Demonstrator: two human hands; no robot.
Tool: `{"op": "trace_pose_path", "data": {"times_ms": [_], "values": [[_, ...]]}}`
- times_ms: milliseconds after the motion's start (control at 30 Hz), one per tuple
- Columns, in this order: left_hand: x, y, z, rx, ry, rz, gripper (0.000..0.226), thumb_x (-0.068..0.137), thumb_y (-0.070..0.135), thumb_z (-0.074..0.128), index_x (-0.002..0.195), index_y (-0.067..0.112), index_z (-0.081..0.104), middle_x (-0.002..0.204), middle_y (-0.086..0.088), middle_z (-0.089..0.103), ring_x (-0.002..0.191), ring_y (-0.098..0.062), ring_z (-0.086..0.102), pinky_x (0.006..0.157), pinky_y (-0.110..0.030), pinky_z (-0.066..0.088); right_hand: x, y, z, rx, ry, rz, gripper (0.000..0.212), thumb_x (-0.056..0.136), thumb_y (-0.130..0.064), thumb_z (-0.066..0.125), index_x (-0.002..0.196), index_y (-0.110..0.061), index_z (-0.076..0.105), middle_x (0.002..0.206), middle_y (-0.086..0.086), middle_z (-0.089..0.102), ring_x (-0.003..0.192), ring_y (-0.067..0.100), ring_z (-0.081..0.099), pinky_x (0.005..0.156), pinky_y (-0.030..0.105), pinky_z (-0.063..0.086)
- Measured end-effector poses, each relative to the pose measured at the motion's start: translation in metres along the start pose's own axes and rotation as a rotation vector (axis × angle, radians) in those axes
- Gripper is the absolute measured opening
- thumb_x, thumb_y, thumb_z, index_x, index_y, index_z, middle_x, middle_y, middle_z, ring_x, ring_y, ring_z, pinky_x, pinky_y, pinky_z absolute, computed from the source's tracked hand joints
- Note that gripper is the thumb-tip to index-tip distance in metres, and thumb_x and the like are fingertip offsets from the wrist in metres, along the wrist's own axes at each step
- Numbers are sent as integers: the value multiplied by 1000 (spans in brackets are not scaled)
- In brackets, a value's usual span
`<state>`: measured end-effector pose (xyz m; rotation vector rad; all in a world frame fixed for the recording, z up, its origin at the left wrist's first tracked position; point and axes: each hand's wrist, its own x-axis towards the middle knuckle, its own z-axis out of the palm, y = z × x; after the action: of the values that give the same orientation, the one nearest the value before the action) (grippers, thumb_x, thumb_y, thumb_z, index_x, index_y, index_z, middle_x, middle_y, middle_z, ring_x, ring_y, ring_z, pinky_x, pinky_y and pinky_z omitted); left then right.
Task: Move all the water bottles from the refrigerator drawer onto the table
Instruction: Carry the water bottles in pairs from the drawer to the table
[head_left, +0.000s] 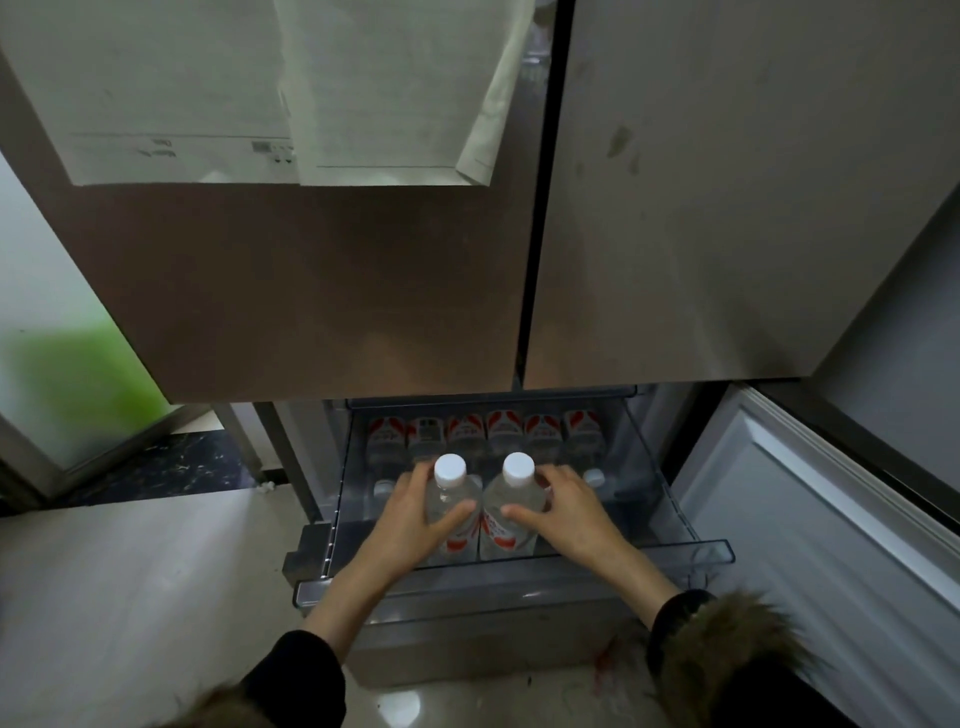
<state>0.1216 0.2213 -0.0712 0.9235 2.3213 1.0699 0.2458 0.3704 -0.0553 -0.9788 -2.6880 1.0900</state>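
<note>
Gripping one bottle each, both hands reach into the open drawer (717, 551) below the fridge doors. The left hand (415, 512) has its fingers (413, 475) curled round the far side of the left bottle (451, 499) and its thumb across the near side; the right hand (563, 512) wraps the right bottle (511, 499) the same way. Both bottles stand upright, caps up, touching each other near the drawer's front edge, so their long axes run straight up out of the drawer. A row of bottles (483, 434) lies along the back wall, with more caps showing beside the hands. Lifting probably means drawing both straight up past the front rim. No table is in view.
</note>
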Motion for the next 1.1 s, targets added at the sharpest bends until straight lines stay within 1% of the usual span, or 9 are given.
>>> {"op": "trace_pose_path", "data": {"times_ms": [67,167,367,467,533,700,800,967,1100], "values": [[0,-1,5,26,1,-36,75,72,41,74,133,24,32,126,-5,37,121,-20,40,101,-34,36,0,-1,5,-4,35,19,74,73,-49,72,132,-15,44,132,2,44,123,18,43,102,34,40],[3,0,8,20,58,-53,75,70,32,78,131,23,34,126,-12,38,123,-28,41,101,-34,36,3,-4,10,9,73,39,76,72,-45,75,133,-13,43,133,4,42,125,20,42,103,35,39],[6,-6,-7,-75,28,-66,80,71,22,78,135,14,31,135,-6,49,121,-21,49,99,-30,42,8,0,7,210,104,12,60,76,-25,75,128,-15,48,130,4,53,117,18,53,99,37,46],[4,-8,-7,-48,-3,-51,74,73,21,77,133,14,35,132,-9,50,117,-22,51,98,-31,44,5,-1,10,132,44,-59,62,78,-24,73,132,-19,45,131,2,50,122,17,48,102,34,41],[3,-4,-2,-12,20,-27,73,74,22,75,133,14,35,131,-10,45,119,-22,47,100,-30,39,3,-4,12,103,14,-100,66,76,-23,74,134,-22,42,134,1,47,124,16,45,101,30,39],[11,3,-3,71,64,-10,75,69,26,79,131,10,40,133,-9,48,120,-21,47,93,-24,37,4,-10,11,16,18,-85,67,76,-24,75,135,-20,41,136,4,46,128,21,42,106,41,37],[8,0,-10,81,77,2,76,66,29,81,129,9,43,129,-8,53,116,-20,51,89,-23,39,-1,-14,10,-37,32,-104,67,77,-27,74,134,-20,41,136,5,45,128,21,42,106,42,37],[-17,2,-28,78,203,71,76,67,31,81,130,10,44,128,-8,56,114,-21,54,94,-28,43,-21,-25,9,-74,124,-201,71,76,-31,74,137,-18,40,135,3,45,127,19,42,105,36,37],[-52,17,-61,16,353,162,74,68,34,79,130,15,44,125,-2,57,106,-10,53,89,-21,42,-41,-54,-3,-54,205,-350,69,76,-29,74,136,-17,41,133,0,46,124,17,39,99,25,32]]}}
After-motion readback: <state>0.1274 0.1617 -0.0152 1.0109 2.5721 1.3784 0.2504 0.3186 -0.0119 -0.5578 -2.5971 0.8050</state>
